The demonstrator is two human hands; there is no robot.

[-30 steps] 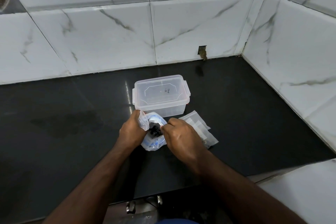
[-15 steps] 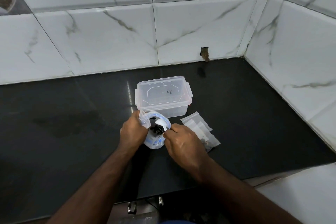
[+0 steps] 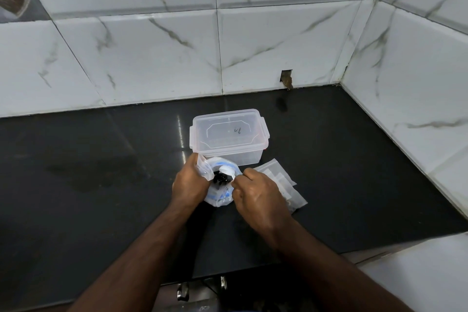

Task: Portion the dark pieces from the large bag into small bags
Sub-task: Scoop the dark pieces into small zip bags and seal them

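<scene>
A glossy black countertop (image 3: 101,185) runs up to marble-veined wall tiles at 12 and 3 o'clock. Near its centre stands a clear lidded plastic container (image 3: 229,135). At 6 o'clock of it, just beside, lies a crumpled large bag (image 3: 219,197), with a pile of flat small bags (image 3: 281,180) at the container's 5 o'clock.

Dark handwritten mark on clear lid of plastic container (image 3: 229,134), near lid centre; reads roughly like "1n" or "7n", seen upside down or tilted, exact characters unclear. Blue printing on large bag (image 3: 219,195), crumpled and too small to read. Small bags (image 3: 283,185) show white patches, no legible text.
</scene>
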